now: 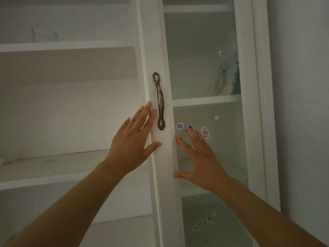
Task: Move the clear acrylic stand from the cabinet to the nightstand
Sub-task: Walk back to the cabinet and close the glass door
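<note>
A white cabinet stands in front of me, its left side open with bare shelves (53, 164). A clear acrylic stand (44, 35) sits on the upper left shelf, faint against the white back wall. My left hand (132, 141) lies flat with straight fingers on the frame of the glass door (164, 150), just left of the bronze handle (159, 101). My right hand (199, 157) is spread flat against the glass pane to the right of the frame. Neither hand holds anything.
The glass door (210, 72) carries several small stickers (205, 132). Behind it a pale patterned item (227, 77) leans on a shelf. A grey wall (302, 104) runs along the cabinet's right side.
</note>
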Demonstrator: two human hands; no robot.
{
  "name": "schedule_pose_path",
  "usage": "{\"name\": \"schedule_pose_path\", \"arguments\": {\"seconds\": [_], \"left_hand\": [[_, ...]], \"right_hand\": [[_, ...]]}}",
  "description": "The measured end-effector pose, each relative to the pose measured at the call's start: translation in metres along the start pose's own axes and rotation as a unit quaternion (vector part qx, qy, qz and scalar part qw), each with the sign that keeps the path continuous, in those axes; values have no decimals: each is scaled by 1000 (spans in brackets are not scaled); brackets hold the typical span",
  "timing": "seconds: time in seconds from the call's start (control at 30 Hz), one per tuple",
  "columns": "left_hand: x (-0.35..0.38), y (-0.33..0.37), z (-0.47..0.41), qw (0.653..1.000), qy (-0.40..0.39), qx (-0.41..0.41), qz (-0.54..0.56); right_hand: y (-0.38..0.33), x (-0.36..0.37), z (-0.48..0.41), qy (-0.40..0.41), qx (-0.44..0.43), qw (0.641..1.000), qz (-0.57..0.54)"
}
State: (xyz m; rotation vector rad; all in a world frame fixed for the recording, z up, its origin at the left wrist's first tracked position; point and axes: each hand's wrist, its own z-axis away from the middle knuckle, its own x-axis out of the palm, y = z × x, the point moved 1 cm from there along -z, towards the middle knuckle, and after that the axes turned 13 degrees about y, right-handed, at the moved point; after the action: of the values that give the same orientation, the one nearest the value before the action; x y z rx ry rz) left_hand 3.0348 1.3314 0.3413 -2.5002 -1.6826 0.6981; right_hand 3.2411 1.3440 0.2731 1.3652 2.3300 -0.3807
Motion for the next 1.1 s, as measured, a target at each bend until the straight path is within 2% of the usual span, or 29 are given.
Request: {"name": "schedule_pose_path", "arguments": {"seconds": [0.5, 1.1], "left_hand": [[33, -18, -4, 999, -13, -10, 33], [49, -26, -4, 999, -11, -10, 48]], "right_hand": [[15, 29, -16, -15, 3, 997, 81], [22, 44, -16, 14, -8, 997, 79]]}}
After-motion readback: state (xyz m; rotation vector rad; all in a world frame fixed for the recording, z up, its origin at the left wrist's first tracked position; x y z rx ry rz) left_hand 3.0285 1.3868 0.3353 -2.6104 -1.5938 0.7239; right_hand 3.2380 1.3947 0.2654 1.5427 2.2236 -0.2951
